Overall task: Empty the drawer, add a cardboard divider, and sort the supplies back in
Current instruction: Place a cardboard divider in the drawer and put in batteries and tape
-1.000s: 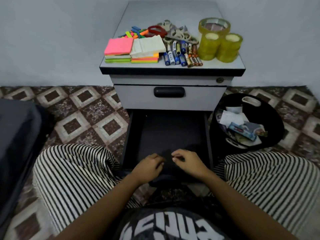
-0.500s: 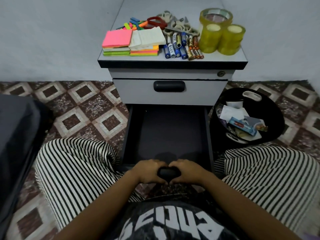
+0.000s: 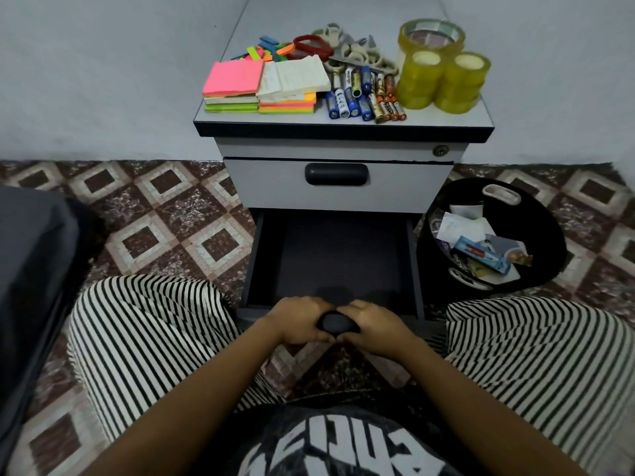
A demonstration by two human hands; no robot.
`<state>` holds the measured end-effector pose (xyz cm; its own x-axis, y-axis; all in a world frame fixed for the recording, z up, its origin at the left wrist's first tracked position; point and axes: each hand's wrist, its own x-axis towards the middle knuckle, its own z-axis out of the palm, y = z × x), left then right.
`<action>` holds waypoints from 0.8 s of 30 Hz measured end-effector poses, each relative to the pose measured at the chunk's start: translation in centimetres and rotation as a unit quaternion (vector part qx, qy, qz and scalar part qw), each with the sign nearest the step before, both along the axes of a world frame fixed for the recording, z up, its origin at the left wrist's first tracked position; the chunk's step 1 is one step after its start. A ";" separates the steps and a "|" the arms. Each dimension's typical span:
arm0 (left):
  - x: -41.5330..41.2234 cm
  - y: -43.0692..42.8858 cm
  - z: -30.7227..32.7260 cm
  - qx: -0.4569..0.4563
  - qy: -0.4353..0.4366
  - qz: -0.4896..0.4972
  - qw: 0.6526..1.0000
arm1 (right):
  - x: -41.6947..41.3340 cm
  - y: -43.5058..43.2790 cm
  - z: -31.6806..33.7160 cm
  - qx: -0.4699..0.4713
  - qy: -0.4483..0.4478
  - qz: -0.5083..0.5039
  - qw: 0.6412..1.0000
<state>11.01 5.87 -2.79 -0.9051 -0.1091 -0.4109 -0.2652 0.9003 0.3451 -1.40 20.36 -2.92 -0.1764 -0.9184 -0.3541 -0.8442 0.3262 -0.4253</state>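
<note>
- Where the small cabinet [image 3: 309, 147] is set against a pale wall, its lower drawer [image 3: 336, 255] is seen standing open, reaching toward the person between two knees in striped trousers [image 3: 147, 324].
- The black handle [image 3: 336, 322] on the drawer's near front edge is gripped by both hands at once.
- The left hand [image 3: 299, 319] is curled round the left end of the handle, with the fingers laid over the top and the thumb tucked beneath.
- The right hand [image 3: 372, 321] is closed round the right end in the same manner, and the fingertips of the two hands are brought nearly together above the handle's middle.
- Inside the drawer only a dark floor and dark side walls are shown.
- The upper drawer [image 3: 395, 187] is shut, and a round lock [image 3: 440, 150] is set at the right of the strip above it.
- The supplies are laid out on the cabinet top.
- Stacked sticky notes [image 3: 233, 77] are placed at the front left, with a white pad [image 3: 293, 77] on a second stack just beside them.
- Coloured strips [image 3: 268, 53] are scattered behind the pads, and scissors [image 3: 343, 49] are piled at the back middle.
- Batteries [image 3: 364, 97] are lined up at the front, right of the pads.
- Three tape rolls [image 3: 443, 77] are grouped at the right, two in front and a wider one behind.
- A black basket [image 3: 546, 235] is stood on the patterned floor tiles [image 3: 165, 214] just right of the drawer, with papers and a blue packet held in it.
- A dark grey shape [image 3: 31, 269] fills the left edge, and what it is cannot be told.
</note>
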 end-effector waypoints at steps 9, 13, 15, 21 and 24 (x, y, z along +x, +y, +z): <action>-1.7 0.5 0.4 -0.162 0.080 0.076 0.981 | -0.6 -2.6 1.1 -0.041 0.167 -0.112 0.979; 0.6 1.4 -0.5 -0.159 0.130 0.077 0.976 | 1.0 -1.3 -0.1 -0.062 0.215 -0.114 0.968; 1.7 1.3 -1.2 -0.163 0.104 0.093 0.977 | 2.1 -0.3 -1.2 -0.037 0.219 -0.103 0.970; 2.0 1.6 -2.1 -0.135 0.001 0.133 0.982 | 3.0 -0.1 -2.5 0.006 0.206 -0.120 0.971; 1.3 1.0 -2.2 -0.152 -0.005 0.131 0.980 | 2.5 -1.0 -2.7 0.001 0.201 -0.123 0.972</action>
<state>12.30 6.91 -4.95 -0.8259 -0.4556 -0.3320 -0.5026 0.8619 0.0673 1.10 19.33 -5.62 -0.5144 -0.8309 -0.2122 -0.8389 0.5389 -0.0765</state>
